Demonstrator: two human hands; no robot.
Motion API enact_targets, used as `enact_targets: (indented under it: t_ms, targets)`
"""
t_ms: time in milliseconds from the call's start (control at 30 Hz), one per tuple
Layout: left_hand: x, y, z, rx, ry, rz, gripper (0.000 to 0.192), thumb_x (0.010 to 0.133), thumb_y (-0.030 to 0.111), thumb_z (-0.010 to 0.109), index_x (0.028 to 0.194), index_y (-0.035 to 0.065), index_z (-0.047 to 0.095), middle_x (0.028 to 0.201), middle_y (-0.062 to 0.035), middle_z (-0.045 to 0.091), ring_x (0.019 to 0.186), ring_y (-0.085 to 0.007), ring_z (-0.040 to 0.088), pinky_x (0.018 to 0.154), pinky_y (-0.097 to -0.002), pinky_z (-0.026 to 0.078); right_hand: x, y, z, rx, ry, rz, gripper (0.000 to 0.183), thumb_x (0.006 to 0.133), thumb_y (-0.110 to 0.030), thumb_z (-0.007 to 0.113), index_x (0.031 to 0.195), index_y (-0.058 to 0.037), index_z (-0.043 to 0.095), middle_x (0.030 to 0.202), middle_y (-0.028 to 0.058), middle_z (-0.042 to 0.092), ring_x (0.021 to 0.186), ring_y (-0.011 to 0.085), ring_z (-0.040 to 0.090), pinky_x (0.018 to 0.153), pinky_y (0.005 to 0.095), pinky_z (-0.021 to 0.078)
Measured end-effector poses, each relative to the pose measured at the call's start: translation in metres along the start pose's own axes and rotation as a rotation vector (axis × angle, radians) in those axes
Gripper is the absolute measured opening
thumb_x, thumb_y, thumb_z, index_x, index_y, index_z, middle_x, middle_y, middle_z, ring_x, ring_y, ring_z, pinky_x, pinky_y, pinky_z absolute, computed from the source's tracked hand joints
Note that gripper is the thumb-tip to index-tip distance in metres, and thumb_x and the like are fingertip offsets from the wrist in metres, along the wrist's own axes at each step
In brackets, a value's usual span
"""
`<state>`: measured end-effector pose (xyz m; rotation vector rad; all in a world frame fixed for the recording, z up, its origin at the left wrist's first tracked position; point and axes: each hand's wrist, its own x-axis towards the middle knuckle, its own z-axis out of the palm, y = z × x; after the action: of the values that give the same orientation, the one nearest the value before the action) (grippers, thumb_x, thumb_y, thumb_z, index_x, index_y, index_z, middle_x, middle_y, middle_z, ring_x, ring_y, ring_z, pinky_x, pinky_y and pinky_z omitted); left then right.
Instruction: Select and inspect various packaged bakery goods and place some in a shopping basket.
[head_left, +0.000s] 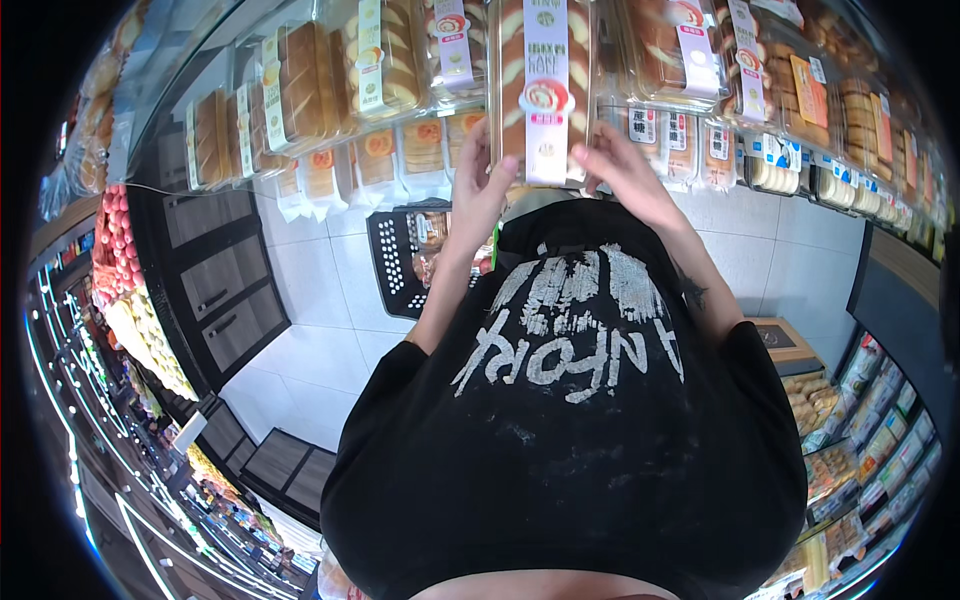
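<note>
A clear plastic box of striped cake roll (512, 82) with a pale printed band stands at the top centre, its near end towards me. My left hand (484, 176) grips its left near side, thumb on the edge. On the right near corner rests my right hand (619, 169), thumb against the box and fingers at its side. Similar boxes stand on both sides of it: a brown cake box (304, 82) and a pale striped roll box (397, 60) to the left, another cake roll box (667, 56) to the right. The fingers' undersides are hidden.
Below the upper shelf are bagged baked goods (375, 154) and packs with white labels (679, 146). A black perforated basket (390, 259) holding packaged food is at the left, below my left hand. Dark cabinets (217, 285) stand farther left; stocked shelves (885, 427) are at the lower right.
</note>
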<state>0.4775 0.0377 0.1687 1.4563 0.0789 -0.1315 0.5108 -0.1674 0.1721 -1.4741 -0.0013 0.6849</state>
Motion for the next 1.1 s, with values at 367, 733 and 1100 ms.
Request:
enact_targets:
  t_ms: [367, 733, 1100]
  targets:
    - [0.06, 0.008, 0.048, 0.013, 0.153, 0.022, 0.058, 0.093, 0.028, 0.051, 0.135, -0.0036, 0.027, 0.126, -0.0173, 0.045, 0.116, -0.0207, 0.044, 0.096, -0.0317, 0.036, 0.005, 0.007, -0.018, 0.891, 0.192, -0.084, 0.051, 0.093, -0.025, 0.046, 0.127, 0.0106, 0.033, 0.128, 0.0227, 0.043, 0.123, 0.0284, 0.041, 0.107, 0.0388, 0.0329]
    - [0.077, 0.005, 0.049, 0.433, 0.162, 0.115, 0.064, 0.095, 0.039, 0.042, 0.137, -0.0057, 0.025, 0.139, -0.0259, 0.03, 0.132, -0.0348, 0.026, 0.108, -0.0392, 0.02, 0.006, 0.01, -0.01, 0.953, 0.094, -0.085, 0.05, 0.09, -0.02, 0.048, 0.132, 0.0046, 0.034, 0.131, 0.0199, 0.044, 0.116, 0.0232, 0.049, 0.101, 0.0348, 0.0381]
    - [0.005, -0.051, 0.008, 0.422, 0.129, 0.049, 0.041, 0.088, 0.017, 0.055, 0.121, -0.0029, 0.043, 0.115, -0.0202, 0.049, 0.107, -0.0305, 0.051, 0.092, -0.0383, 0.041, 0.007, 0.054, 0.033, 0.288, -0.148, 0.176, 0.02, 0.091, -0.019, 0.05, 0.106, -0.006, 0.053, 0.096, 0.0027, 0.056, 0.081, 0.0113, 0.054, 0.076, 0.0231, 0.0416]
